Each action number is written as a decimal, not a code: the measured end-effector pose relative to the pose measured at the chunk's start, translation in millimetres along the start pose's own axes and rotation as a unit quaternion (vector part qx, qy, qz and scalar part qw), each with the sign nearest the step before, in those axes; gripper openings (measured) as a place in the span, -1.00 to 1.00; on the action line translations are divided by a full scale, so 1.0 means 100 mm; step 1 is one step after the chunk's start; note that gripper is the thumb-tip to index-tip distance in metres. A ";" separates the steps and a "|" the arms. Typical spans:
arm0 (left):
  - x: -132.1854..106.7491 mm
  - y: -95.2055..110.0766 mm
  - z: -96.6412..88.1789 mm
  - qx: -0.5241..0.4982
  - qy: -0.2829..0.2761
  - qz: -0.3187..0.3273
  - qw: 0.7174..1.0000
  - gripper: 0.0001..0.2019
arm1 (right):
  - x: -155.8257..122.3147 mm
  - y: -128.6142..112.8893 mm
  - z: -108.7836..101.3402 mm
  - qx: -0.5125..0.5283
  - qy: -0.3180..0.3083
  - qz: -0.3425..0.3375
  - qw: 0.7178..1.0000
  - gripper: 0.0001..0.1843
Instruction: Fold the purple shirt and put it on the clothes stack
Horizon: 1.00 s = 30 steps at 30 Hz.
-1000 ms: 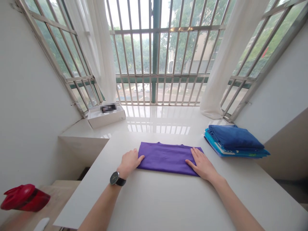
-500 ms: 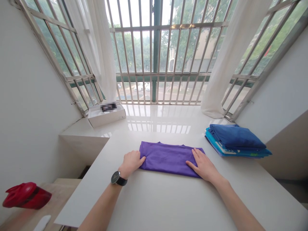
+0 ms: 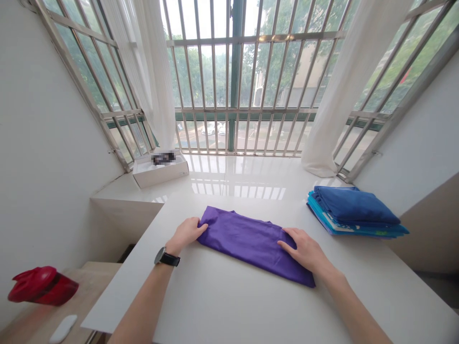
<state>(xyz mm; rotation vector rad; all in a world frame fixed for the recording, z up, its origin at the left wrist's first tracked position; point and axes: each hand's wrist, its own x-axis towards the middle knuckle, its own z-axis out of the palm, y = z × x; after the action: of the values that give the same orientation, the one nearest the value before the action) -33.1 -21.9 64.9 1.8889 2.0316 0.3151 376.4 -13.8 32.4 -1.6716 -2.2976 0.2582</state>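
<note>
A folded purple garment (image 3: 244, 239) lies on the white table in front of me, turned so that its right end is nearer to me. My left hand (image 3: 186, 233), with a dark-strapped watch (image 3: 167, 257) on the wrist, pinches the garment's left end, thumb on top. The fingers under that edge are partly hidden. Over the right end rests my right hand (image 3: 304, 248), its thumb held apart from the fingers and its fingertips touching the cloth.
A stack of folded blue cloths (image 3: 355, 210) sits at the table's right. An open white box (image 3: 161, 174) stands on the windowsill at left. Below left are a red bottle-like object (image 3: 45, 285) and a white object (image 3: 63, 328). Barred windows and curtains (image 3: 322, 134) close off the back.
The purple garment has rotated: its left end has shifted left and slightly away, its right end towards me. My left hand has moved left with it; my right hand has moved slightly.
</note>
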 end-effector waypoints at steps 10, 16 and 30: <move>-0.01 -0.13 -0.18 -0.240 -0.119 0.000 0.963 -0.58 | -0.01 0.00 -0.08 0.053 -0.023 -0.011 0.998 -0.62; 0.10 -0.12 -0.09 -0.491 -0.001 -0.070 0.868 -0.52 | -0.04 -0.12 -0.09 0.115 -0.053 -0.095 0.987 -0.67; 0.16 0.22 0.12 -0.677 0.096 -0.064 0.727 -0.68 | -0.09 -0.30 -0.05 0.153 -0.063 -0.156 0.974 -0.69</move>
<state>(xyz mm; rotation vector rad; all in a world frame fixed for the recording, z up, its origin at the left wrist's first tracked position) -9.0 -5.0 60.7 0.7443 1.2138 1.4847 354.0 -31.9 45.6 -1.1583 -2.4185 0.6264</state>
